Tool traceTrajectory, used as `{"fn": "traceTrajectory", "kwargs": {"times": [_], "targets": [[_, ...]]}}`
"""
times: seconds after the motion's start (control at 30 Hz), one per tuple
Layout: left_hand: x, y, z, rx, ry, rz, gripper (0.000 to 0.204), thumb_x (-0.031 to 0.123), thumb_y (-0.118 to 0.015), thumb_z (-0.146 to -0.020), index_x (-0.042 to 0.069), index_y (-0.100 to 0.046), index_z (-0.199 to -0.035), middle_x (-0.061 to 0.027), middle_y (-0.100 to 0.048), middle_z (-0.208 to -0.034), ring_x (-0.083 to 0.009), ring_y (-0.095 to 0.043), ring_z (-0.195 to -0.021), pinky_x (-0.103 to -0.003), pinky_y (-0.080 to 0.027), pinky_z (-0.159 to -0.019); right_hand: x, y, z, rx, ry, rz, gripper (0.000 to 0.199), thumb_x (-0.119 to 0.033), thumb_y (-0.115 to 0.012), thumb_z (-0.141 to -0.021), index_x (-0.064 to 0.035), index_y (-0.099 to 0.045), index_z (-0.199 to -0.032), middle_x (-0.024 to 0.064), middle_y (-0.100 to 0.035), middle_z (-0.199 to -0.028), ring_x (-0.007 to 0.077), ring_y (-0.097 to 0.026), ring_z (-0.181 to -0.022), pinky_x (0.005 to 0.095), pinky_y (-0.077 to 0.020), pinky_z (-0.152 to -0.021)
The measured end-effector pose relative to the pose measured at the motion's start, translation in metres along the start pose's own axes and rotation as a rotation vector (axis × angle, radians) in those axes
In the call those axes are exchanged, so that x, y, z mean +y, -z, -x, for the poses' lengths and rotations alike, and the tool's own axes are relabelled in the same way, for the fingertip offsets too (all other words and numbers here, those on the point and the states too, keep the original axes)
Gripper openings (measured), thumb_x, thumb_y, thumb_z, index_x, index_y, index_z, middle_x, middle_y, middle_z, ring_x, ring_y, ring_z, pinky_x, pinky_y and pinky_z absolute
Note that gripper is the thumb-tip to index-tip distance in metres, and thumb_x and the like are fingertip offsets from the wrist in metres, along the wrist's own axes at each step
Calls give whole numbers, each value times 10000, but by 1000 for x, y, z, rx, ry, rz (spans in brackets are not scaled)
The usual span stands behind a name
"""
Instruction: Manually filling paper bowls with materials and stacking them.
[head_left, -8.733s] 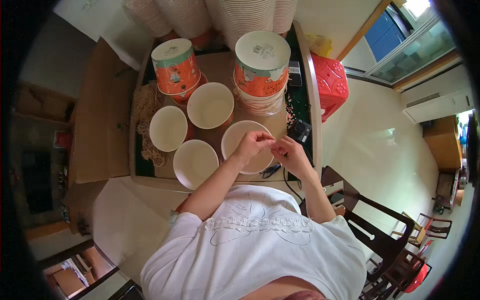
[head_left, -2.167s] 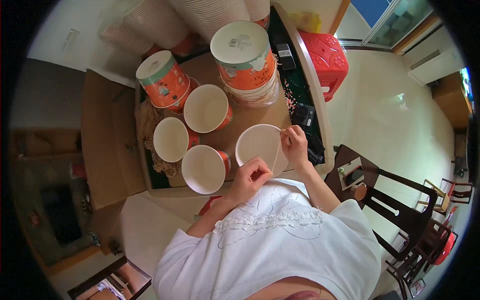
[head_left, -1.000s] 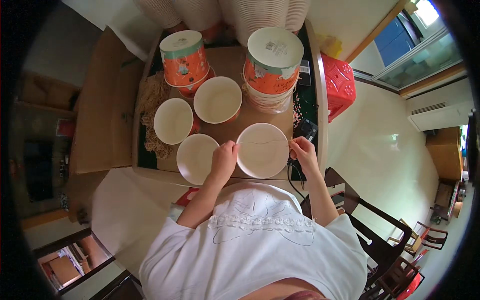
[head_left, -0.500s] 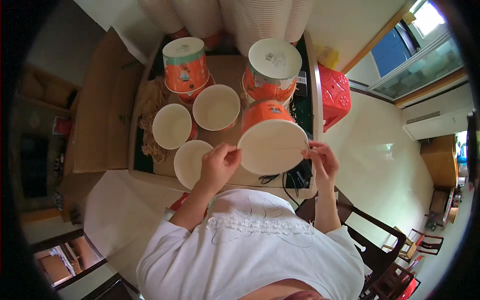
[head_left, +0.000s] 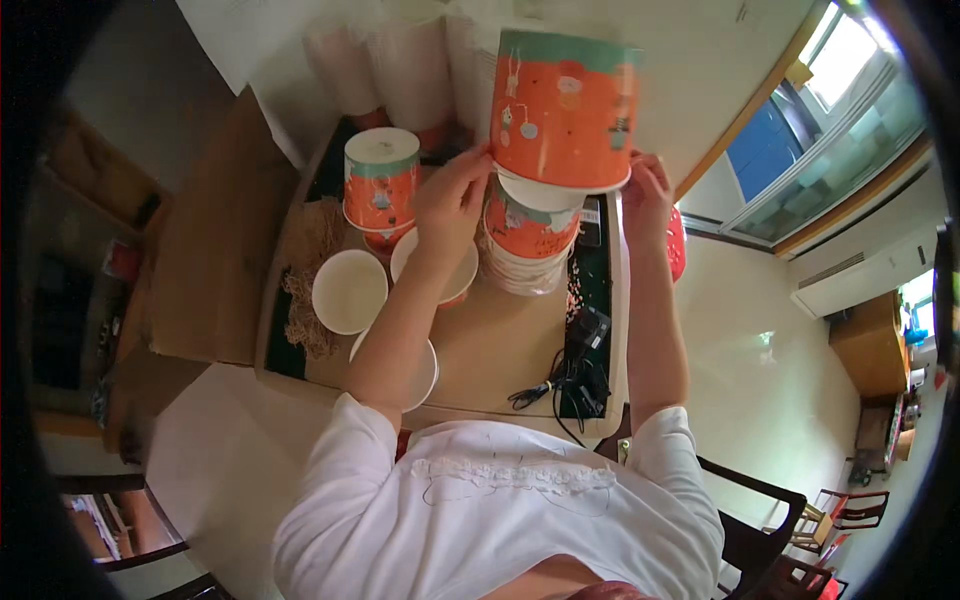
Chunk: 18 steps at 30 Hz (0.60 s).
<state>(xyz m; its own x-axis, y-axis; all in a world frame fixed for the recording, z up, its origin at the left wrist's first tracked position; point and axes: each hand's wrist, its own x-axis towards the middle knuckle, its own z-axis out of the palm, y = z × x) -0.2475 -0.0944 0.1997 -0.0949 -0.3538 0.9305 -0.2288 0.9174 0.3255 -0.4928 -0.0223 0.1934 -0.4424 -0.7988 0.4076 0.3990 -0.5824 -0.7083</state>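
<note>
A large orange paper bucket (head_left: 568, 125) with a green band hangs rim-down above the far right of the table, printed with small figures. My left hand (head_left: 452, 195) pinches its rim on the left, and my right hand (head_left: 648, 190) pinches the rim on the right. Right below it, partly covered, an upside-down orange bucket (head_left: 530, 228) tops a stack with pale rims. Whether the held bucket touches this stack I cannot tell. Under my left forearm stands an upright bucket (head_left: 455, 262) with its mouth up. Another bucket (head_left: 349, 291) stands beside it, and a third (head_left: 418, 378) is nearer me.
Upside-down buckets (head_left: 381, 185) stand at the far left. Tall stacks of pale buckets (head_left: 410, 70) line the back. Tangled brown twine (head_left: 310, 290) lies along the left edge, beside an open cardboard box (head_left: 210, 240). A black device with cables (head_left: 585, 385) sits at the near right corner.
Both hands have lifted the bucket up and away from me, toward the far right stack. Its mouth faced me before; now its side shows and the rim points down.
</note>
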Motion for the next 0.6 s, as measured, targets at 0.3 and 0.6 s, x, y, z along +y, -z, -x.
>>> {"fn": "traceTrajectory", "kwargs": {"times": [0.3,0.6], "targets": [[-15,-15,78,-212,380,152,137,-17,-638,-756,50,-583,-862,-107,-619,-971,-294,-617,-810,-355,-504,-675,46,45,15,166,-200,113,54,-24,-516,-860,-20,-561,-830,42,-605,-888,103,-547,-759,222,-438,-696],[-18,-10,95,-531,360,-28,163,98,-677,-750,74,-613,-898,-108,-563,-1010,-285,-562,-918,-363,-487,-736,37,57,18,105,-410,293,49,-82,-529,-880,-57,-546,-841,16,-601,-817,101,-574,-780,259,-479,-746]]}}
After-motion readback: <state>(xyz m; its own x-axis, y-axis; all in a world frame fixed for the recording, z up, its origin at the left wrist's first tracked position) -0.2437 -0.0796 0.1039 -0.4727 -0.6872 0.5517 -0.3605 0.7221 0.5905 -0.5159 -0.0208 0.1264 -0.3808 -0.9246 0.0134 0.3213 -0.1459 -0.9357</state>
